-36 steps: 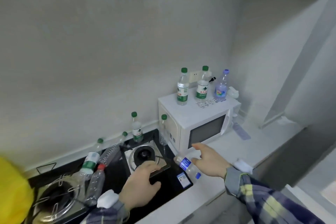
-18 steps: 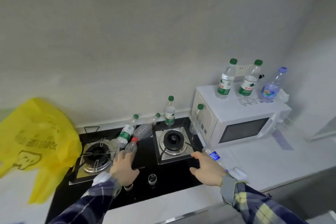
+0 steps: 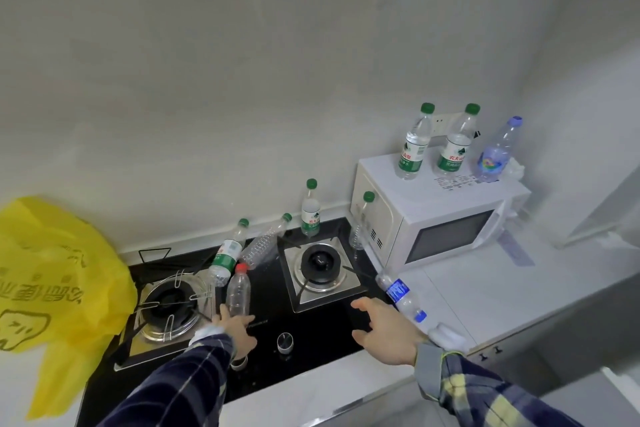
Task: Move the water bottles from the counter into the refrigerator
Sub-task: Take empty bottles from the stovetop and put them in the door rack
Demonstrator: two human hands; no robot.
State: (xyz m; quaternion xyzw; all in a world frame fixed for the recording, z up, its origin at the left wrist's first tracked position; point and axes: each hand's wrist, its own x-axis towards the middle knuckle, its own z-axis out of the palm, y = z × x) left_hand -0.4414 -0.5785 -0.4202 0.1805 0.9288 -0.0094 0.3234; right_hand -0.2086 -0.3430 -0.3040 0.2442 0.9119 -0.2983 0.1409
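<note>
Your left hand (image 3: 235,329) is at the base of the red-capped bottle (image 3: 238,293), which stands upright on the black glass hob (image 3: 311,350) between the 2 burners; your fingers wrap the bottom of it, though how firmly you cannot tell from this angle. Your right hand (image 3: 388,333) hovers over the front right of the hob with fingers spread and relaxed, holding nothing. Just to its right lies the blue-labelled bottle (image 3: 401,296) on its side, at the edge where the hob meets the white counter (image 3: 467,288), apart from your fingers.

Behind the red-capped bottle, 2 green-capped bottles lean: the green-labelled leaning bottle (image 3: 227,255) and the clear ribbed bottle (image 3: 265,243), both tilted towards the wall. 1 upright green-capped bottle (image 3: 310,210) stands at the back of the right burner (image 3: 320,265), and another thin bottle (image 3: 360,222) stands against the side of the microwave (image 3: 436,218). On top of the microwave stand 3 more: the left top bottle (image 3: 414,146), the middle top bottle (image 3: 457,146) and the purple-capped bottle (image 3: 498,152).

The left burner (image 3: 169,302) sits beside a yellow plastic bag (image 3: 52,270). A hob knob (image 3: 284,341) lies between your 2 wrists. The refrigerator is not in sight
</note>
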